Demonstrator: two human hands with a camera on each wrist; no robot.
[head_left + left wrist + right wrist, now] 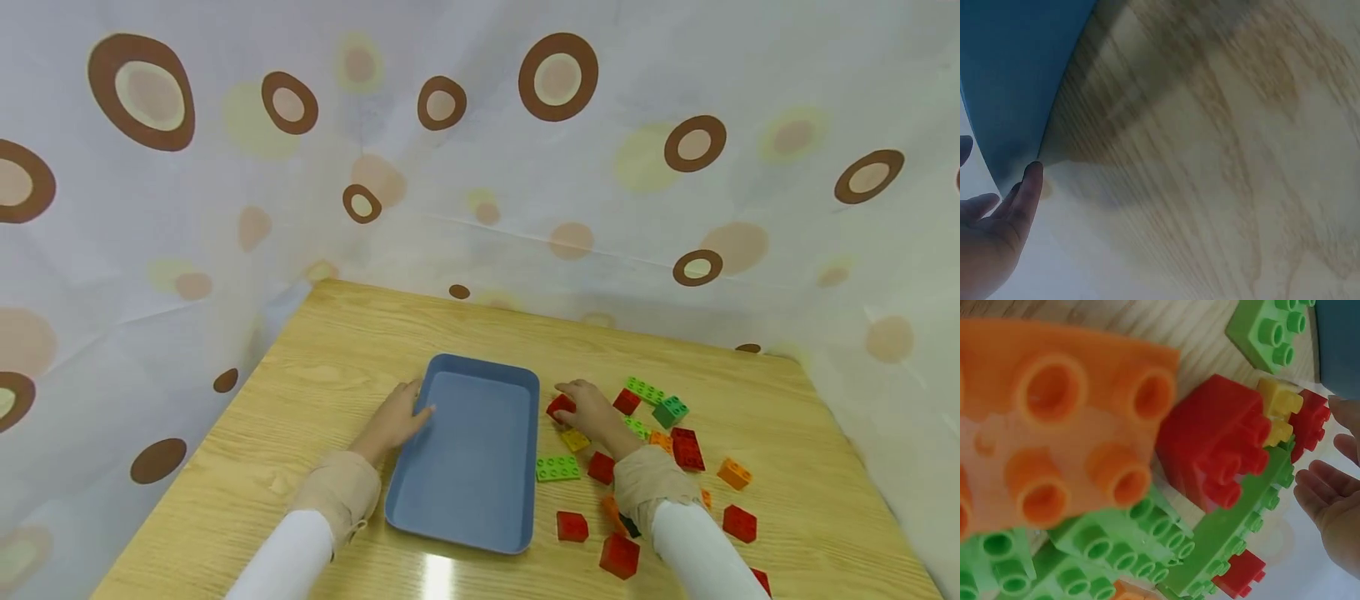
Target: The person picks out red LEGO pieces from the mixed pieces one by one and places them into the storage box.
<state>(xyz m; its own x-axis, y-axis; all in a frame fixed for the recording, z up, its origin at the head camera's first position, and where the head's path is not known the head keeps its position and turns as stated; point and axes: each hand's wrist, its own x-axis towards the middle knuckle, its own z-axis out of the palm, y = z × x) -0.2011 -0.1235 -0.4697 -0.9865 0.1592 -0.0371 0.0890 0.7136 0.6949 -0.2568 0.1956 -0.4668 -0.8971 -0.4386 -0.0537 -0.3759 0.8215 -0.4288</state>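
A shallow blue-grey tray (471, 450) lies on the table. At its left rim is my left hand (393, 418), thumb over the inside and fingers along the outer side. In the left wrist view, fairly straight fingers (1030, 197) reach up beside the tray wall (1019, 75). My right hand (592, 412) is just right of the tray, with its thumb and fingers spread around a red toy brick (561, 407). In the right wrist view, that red brick (1309, 425) sits beside the hand (1338, 519), near the thumb. A yellow brick (575, 439) stands close by.
Several loose toy bricks lie around my right forearm, including a light green brick (558, 468) beside the tray, a red brick (619, 556) and an orange brick (734, 473). A dark green brick (671, 412) is farther back. Patterned cloth (480, 167) hangs behind the wooden table (315, 367).
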